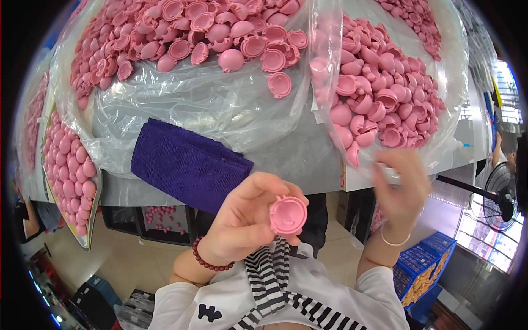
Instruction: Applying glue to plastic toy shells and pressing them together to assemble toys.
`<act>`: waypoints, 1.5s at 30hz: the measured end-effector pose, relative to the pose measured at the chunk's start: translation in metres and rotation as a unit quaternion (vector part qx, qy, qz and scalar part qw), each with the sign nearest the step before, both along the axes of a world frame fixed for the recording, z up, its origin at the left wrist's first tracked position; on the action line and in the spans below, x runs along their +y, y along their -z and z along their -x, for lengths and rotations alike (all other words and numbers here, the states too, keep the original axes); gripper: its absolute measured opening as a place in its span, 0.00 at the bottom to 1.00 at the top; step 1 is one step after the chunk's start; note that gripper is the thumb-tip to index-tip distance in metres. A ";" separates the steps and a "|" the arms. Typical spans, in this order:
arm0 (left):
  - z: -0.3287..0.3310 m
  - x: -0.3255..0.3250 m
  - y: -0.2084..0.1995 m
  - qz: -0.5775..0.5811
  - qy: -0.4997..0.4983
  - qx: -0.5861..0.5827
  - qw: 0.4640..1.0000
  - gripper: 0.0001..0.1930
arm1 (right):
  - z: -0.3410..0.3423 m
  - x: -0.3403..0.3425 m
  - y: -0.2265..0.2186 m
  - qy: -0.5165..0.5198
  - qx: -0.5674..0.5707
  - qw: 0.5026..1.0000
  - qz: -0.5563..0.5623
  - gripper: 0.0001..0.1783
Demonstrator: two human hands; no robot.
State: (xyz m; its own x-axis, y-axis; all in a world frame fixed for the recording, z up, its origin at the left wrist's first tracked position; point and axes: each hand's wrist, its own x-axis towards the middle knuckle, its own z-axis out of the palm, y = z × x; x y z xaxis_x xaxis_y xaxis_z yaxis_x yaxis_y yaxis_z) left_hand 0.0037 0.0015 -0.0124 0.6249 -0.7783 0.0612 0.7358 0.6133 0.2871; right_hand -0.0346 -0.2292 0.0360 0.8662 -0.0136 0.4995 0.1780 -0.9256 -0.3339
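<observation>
Between the thumb and fingers of my left hand (247,214) is a pink plastic half-shell (288,215), its round hollow side facing up and a small tab on its rim. My right hand (404,184) is raised at the near edge of the right-hand pile of pink half-shells (388,96). Motion blurs its fingers, so whether anything is between them cannot be made out. A folded purple cloth (184,165) lies on the table just beyond my left hand.
A larger heap of pink half-shells (231,60) covers the far side on a clear plastic sheet (187,104). At the left, a tray (94,212) is filled with round pink pieces. Below the table sit a black crate (122,221), blue crates (426,258) and a black fan (500,203).
</observation>
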 end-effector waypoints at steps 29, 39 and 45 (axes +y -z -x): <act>-0.002 0.019 -0.013 -0.232 -0.174 -0.223 0.931 0.20 | -0.006 0.063 0.006 -0.122 0.104 0.977 -0.138 0.22; 0.002 0.011 -0.017 -0.353 -0.201 -0.363 0.839 0.18 | -0.008 0.067 0.011 -0.212 0.020 0.944 -0.250 0.18; 0.002 0.010 -0.015 -0.372 -0.196 -0.376 0.826 0.18 | -0.004 0.063 0.012 -0.216 0.020 0.947 -0.237 0.18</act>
